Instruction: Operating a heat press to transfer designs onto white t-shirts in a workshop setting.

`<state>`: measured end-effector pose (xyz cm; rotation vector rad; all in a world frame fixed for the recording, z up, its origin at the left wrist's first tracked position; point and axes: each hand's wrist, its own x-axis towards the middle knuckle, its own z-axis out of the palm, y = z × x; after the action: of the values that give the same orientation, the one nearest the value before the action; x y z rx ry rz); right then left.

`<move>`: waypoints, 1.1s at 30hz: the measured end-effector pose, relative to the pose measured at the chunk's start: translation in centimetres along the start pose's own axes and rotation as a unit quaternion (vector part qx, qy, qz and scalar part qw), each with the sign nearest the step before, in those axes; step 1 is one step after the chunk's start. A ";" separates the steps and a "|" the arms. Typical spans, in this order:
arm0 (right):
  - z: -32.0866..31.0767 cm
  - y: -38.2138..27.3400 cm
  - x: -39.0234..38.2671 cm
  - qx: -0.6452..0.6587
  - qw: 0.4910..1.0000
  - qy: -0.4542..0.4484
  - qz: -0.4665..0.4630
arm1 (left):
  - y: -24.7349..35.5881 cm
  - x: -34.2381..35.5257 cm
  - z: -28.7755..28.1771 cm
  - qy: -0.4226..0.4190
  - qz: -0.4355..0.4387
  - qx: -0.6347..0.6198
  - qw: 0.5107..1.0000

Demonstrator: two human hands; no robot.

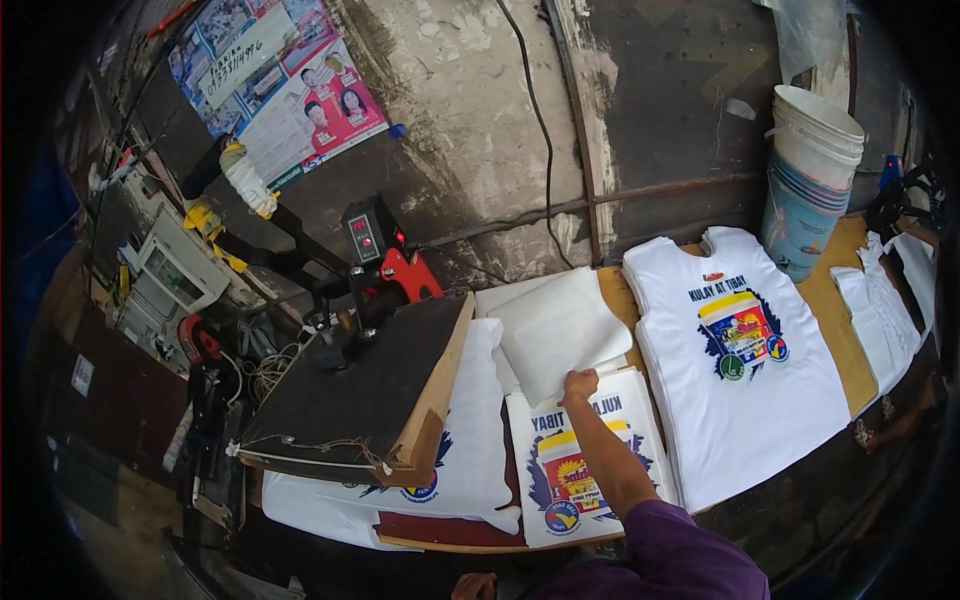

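My right hand [578,387] is closed on the near edge of a blank white paper sheet [550,335], which lifts and bends over the table. Beneath my forearm lies a stack of printed transfer sheets [545,500] with a mirrored paint-bucket design. My left hand [474,587] shows only partly at the lower edge, near my body; its fingers are mostly hidden. To the left, a heat press [350,400] with a dark, flat top plate covers much of a white shirt [480,400]. Part of a print shows on the shirt below the plate.
Right of the sheets, a pile of white printed shirts [740,400] lies on the wooden table [845,300]. Stacked buckets [808,190] stand behind it. A control box [370,232] with a lit display sits behind the press. Another person's bare limb [895,415] appears at far right.
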<state>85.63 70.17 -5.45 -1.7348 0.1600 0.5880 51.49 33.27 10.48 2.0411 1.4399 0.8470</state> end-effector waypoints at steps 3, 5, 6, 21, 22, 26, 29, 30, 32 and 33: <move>1.1 0.4 -3.9 0.014 0.990 -0.130 0.061 | 0.1 -0.9 0.1 0.010 -0.029 0.007 0.999; 2.1 -0.3 -5.3 0.047 0.986 -0.143 0.078 | 0.3 -0.8 0.2 0.007 -0.025 0.005 1.000; 2.7 -0.7 -6.0 0.079 0.980 -0.155 0.095 | 0.4 -0.8 0.3 0.006 -0.025 0.018 1.000; 1.3 1.4 -11.7 0.112 0.897 -0.405 0.134 | -4.1 -0.4 -4.4 0.094 0.004 0.077 0.993; -1.1 1.7 -12.5 0.039 0.870 -0.476 0.122 | -6.2 1.9 -6.0 0.173 0.035 0.062 0.982; -10.6 2.5 -17.2 0.030 0.761 -0.621 0.187 | -17.1 10.7 -14.6 0.442 -0.040 0.067 0.894; -16.6 2.4 -23.0 0.097 0.752 -0.599 0.259 | -27.2 15.5 -21.0 0.416 -0.110 -0.102 0.897; -17.9 5.0 -22.8 0.098 0.726 -0.656 0.181 | -30.2 15.8 -21.9 0.332 -0.155 -0.244 0.898; -19.8 7.4 -22.6 0.094 0.688 -0.712 0.104 | -33.8 14.8 -22.3 0.160 -0.241 -0.431 0.855; -21.1 7.3 -23.1 0.027 0.704 -0.702 0.103 | -34.8 12.9 -22.7 0.165 -0.243 -0.433 0.852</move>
<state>68.95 43.65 1.74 -0.8004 -0.7173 1.8785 15.91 57.55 4.16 0.8399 1.2899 1.3314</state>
